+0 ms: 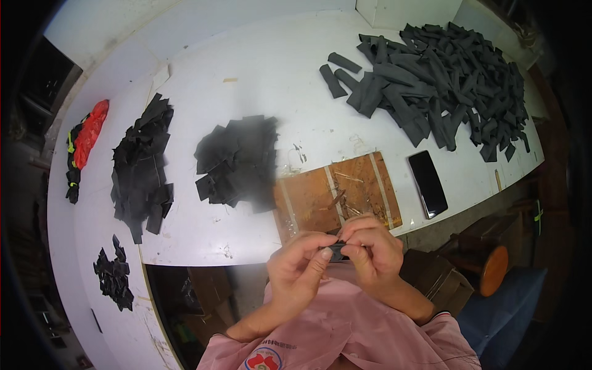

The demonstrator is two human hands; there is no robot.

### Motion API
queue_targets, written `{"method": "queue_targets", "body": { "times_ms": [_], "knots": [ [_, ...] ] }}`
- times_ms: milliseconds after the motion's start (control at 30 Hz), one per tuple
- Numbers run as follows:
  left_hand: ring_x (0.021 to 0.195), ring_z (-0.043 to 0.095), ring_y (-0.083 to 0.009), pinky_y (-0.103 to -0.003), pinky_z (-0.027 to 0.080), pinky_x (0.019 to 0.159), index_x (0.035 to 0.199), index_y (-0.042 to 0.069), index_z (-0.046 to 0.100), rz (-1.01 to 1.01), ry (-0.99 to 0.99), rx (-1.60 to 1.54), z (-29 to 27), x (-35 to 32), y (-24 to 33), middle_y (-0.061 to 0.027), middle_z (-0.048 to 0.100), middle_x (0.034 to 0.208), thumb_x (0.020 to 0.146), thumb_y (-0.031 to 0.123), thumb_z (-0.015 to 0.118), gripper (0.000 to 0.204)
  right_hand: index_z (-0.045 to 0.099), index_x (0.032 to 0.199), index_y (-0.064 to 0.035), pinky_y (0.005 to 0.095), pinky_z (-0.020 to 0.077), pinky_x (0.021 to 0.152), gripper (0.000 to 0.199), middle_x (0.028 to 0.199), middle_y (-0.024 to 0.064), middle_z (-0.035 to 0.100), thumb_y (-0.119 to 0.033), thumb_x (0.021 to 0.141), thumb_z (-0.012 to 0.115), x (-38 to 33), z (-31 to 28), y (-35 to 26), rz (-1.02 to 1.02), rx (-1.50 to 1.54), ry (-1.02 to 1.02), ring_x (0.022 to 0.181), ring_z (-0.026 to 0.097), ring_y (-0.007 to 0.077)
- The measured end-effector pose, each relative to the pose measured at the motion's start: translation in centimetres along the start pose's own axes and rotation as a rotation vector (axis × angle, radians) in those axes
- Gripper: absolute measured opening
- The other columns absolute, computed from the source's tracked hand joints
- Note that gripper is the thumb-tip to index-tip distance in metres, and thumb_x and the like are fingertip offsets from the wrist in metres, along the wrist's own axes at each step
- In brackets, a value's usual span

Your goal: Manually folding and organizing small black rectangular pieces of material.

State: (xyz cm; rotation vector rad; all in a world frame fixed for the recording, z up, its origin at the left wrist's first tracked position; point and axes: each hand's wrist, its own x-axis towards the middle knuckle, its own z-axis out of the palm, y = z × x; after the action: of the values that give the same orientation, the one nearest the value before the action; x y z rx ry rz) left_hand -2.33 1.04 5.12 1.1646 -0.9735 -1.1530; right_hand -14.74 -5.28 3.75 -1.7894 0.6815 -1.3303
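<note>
Both hands meet at the table's near edge, just in front of the brown board. Between their fingertips is a small black piece of sheet material (337, 251), mostly covered by the fingers. My left hand (297, 264) pinches its left side with thumb and fingers. On the other side, my right hand (375, 250) grips it the same way. The brown board (305, 200) lies flat beyond them, with pale strips across it and bits of glue-like residue. Left of the board sits a heap of flat black pieces (237, 161).
A large pile of dark grey rolled pieces (431, 80) covers the far right of the white table (259, 55). Near the right edge lies a black phone (427, 185). Farther left are another black heap (142, 176), a small one (113, 274) and a red-and-black bundle (89, 139). A round-topped wooden stool (494, 271) stands below right.
</note>
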Motion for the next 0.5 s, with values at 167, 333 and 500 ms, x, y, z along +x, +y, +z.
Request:
{"method": "queue_targets", "body": {
  "times_ms": [167, 333, 500],
  "knots": [
    [0.05, 0.046, -0.0051, -0.017, 0.037, 0.043, 0.092, -0.002, 0.052, 0.083, 0.154, -0.139, 1.6, 1.2, 1.1, -0.009, 0.054, 0.091, 0.083, -0.002, 0.048, 0.01, 0.052, 0.074, -0.0002, 0.0293, 0.0425, 0.055, 0.01, 0.074, 0.0115, 0.051, 0.0, 0.069, 0.061, 2.7, -0.7, -1.9, -0.064, -0.146, -0.046, 0.063, 0.052, 0.0234],
    [0.038, 0.039, -0.0027, -0.017, 0.029, 0.033, 0.094, -0.005, 0.044, -0.119, 0.036, -0.619, 0.6, 4.3, 2.3, -0.0179, 0.055, 0.091, 0.084, 0.004, 0.049, 0.014, 0.051, 0.073, -0.0003, 0.0236, 0.0376, 0.052, 0.011, 0.073, 0.0059, 0.048, -0.008, 0.077, 0.058, 5.6, -2.1, -2.4, 0.22, 0.156, -0.193, 0.062, 0.047, 0.0123],
    [0.038, 0.044, -0.0052, -0.017, 0.026, 0.03, 0.114, -0.004, 0.033, -0.299, -0.501, -1.571, -0.1, 6.0, 2.9, -0.0238, 0.049, 0.102, 0.076, -0.005, 0.042, 0.039, 0.051, 0.073, -0.0022, 0.0173, 0.0314, 0.05, 0.019, 0.061, -0.0046, 0.045, -0.017, 0.084, 0.053, 8.4, -2.3, -2.8, 0.46, 0.414, -0.318, 0.056, 0.037, 0.0018]
  ]
}}
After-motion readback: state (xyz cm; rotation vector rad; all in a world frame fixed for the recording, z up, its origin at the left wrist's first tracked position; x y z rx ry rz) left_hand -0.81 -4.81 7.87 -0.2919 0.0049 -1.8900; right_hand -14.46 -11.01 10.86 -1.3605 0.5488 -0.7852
